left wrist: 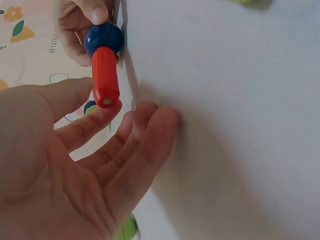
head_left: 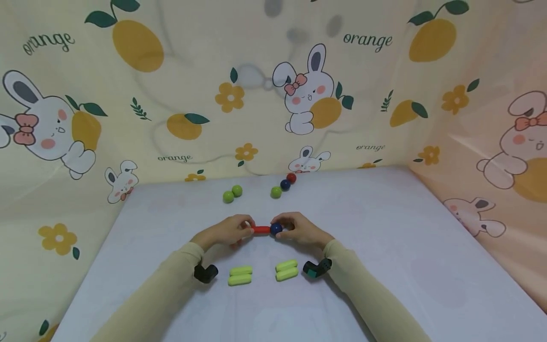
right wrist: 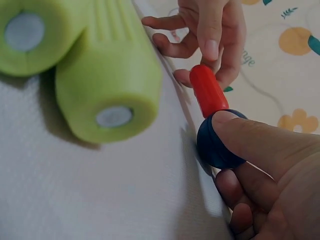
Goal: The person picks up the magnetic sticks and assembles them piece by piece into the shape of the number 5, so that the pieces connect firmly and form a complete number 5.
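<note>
Head view: above a white worktop (head_left: pixel 363 213), a person's left hand (head_left: pixel 226 230) pinches one end of a red rod (head_left: pixel 261 230) between thumb and index finger, its other fingers loosely apart. Facing it, the right hand (head_left: pixel 304 231) has its fingers clamped on a dark blue ball (head_left: pixel 276 229) touching the rod's other end. Four lime-green rods (head_left: pixel 240 280) lie nearer the person; beyond the hands sit three green balls (head_left: pixel 228 196), another blue ball (head_left: pixel 285 185) and a red ball (head_left: pixel 291 178).

Glossy navy-blue plastic ball (right wrist: pixel 212 145); ridged red plastic rod (left wrist: pixel 105 75); satiny yellow-green plastic rods (right wrist: pixel 112 75), metallic end discs (right wrist: pixel 114 117); matt white surface (right wrist: pixel 125 200).
</note>
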`<state>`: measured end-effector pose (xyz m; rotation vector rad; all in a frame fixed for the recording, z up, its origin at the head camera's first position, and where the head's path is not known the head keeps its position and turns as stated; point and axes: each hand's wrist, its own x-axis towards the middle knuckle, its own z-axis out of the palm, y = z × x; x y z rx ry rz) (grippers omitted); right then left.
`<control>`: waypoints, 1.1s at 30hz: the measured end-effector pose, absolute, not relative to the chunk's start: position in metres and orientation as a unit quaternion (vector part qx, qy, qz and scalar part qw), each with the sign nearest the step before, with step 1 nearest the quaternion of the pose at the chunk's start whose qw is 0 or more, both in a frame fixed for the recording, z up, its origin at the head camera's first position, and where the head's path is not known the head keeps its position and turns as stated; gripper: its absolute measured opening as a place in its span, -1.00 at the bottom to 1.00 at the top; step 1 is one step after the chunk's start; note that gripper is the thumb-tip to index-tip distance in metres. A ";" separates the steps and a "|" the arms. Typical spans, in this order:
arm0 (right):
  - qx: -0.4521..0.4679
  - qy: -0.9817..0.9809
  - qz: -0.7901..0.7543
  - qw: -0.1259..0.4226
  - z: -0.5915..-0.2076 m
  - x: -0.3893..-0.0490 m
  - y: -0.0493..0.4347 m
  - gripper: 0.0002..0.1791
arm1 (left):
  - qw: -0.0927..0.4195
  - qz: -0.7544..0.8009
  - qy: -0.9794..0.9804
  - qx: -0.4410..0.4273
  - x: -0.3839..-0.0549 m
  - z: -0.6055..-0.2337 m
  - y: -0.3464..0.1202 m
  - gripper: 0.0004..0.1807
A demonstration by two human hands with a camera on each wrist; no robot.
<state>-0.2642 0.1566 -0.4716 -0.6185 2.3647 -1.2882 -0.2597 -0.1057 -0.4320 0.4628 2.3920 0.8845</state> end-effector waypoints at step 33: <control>-0.202 0.833 -0.474 0.201 -0.470 -0.263 0.156 -0.60 | 0.212 0.380 0.885 0.167 -0.265 -0.438 -0.162 -0.70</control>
